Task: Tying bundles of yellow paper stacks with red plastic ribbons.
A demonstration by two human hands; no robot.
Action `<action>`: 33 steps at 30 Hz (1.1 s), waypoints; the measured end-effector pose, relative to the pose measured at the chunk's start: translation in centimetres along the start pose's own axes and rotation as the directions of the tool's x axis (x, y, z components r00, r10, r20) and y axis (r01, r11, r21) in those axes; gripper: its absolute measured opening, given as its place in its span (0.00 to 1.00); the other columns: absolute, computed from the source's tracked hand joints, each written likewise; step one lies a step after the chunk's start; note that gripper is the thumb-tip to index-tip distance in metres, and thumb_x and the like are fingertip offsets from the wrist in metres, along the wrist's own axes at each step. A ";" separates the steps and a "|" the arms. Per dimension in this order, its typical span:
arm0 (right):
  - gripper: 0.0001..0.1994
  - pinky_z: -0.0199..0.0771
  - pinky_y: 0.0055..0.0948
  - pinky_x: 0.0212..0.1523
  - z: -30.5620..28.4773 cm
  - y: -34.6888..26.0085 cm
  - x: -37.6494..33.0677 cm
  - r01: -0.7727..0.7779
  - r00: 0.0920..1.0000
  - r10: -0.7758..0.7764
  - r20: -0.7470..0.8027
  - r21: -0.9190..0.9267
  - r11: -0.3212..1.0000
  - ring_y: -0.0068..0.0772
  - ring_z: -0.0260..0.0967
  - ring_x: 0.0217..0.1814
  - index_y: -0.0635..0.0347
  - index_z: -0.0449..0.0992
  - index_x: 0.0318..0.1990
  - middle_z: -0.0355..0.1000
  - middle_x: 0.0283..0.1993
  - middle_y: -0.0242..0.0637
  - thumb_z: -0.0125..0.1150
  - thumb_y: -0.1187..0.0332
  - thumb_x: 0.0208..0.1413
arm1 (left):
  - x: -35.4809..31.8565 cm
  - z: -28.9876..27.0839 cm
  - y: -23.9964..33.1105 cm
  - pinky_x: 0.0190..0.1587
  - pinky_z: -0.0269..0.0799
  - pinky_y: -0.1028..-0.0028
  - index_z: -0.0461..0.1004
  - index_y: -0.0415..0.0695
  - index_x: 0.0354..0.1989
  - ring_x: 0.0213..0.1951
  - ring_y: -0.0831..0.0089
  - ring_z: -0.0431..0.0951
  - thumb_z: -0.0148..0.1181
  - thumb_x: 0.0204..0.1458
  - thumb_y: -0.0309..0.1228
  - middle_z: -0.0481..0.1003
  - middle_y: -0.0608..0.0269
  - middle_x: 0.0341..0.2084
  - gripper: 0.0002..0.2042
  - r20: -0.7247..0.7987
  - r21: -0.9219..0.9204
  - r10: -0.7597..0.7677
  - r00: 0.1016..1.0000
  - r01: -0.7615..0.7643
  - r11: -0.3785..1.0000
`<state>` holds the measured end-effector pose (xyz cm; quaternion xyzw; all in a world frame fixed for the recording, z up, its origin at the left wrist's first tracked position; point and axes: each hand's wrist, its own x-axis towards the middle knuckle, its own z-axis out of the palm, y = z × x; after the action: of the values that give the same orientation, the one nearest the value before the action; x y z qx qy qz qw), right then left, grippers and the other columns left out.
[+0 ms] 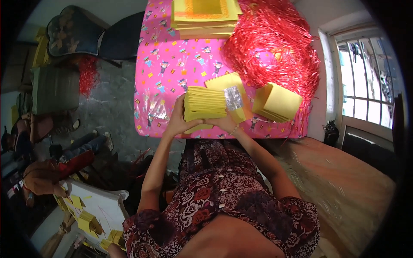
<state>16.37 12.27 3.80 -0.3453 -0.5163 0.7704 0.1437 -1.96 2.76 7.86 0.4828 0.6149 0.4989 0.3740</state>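
A stack of yellow folded pieces [205, 103], the landmark here, sits above the near edge of the pink-covered desk [148, 92]; whether it touches the cover cannot be told. Both hands clasp it: the left hand [176, 121] curls round its left side, fingers up along that face with the thumb along the near edge, and the right hand [224, 123] grips its near right corner, most of those fingers hidden. Just beside the stack, to the right, lies a yellow sheet [217, 81] with a silvery patch [232, 98]. Farther right of the stack stands a smaller yellow bundle [282, 102]; beyond it to the right spreads red tinsel [273, 47], and well beyond it, a larger yellow pile [205, 26].
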 end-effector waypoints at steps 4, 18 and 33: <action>0.30 0.71 0.26 0.47 1.2 -3.4 -2.0 0.199 0.978 -0.202 -0.044 -0.056 0.978 0.26 0.66 0.50 0.63 0.65 0.53 0.70 0.48 0.35 0.72 0.70 0.40 | 1.3 -1.2 3.8 0.58 0.59 0.64 0.48 0.40 0.60 0.58 0.62 0.60 0.74 0.31 0.36 0.57 0.50 0.54 0.48 0.216 -0.037 -0.094 0.972 0.104 0.994; 0.54 0.47 0.43 0.63 -12.8 -21.3 -8.0 0.543 0.786 -0.609 0.105 -0.588 0.599 0.49 0.43 0.66 0.66 0.48 0.61 0.50 0.59 0.54 0.76 0.52 0.28 | 8.9 3.8 19.6 0.44 0.68 0.71 0.60 0.41 0.48 0.42 0.69 0.74 0.72 0.29 0.30 0.73 0.55 0.38 0.35 0.468 0.310 -0.432 0.771 0.315 0.897; 0.35 0.69 0.28 0.47 -22.7 -27.9 -5.9 0.231 0.794 0.345 0.501 -0.773 0.591 0.31 0.70 0.46 0.67 0.67 0.49 0.71 0.45 0.45 0.68 0.49 0.39 | 20.9 18.0 25.9 0.40 0.71 0.72 0.59 0.36 0.49 0.40 0.67 0.74 0.74 0.25 0.42 0.70 0.51 0.39 0.42 0.633 0.671 -0.617 0.468 0.065 0.738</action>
<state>32.34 36.55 25.84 -0.1241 -0.8115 0.5239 -0.2273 15.38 28.42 29.55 0.6028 0.5677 -0.0849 0.5541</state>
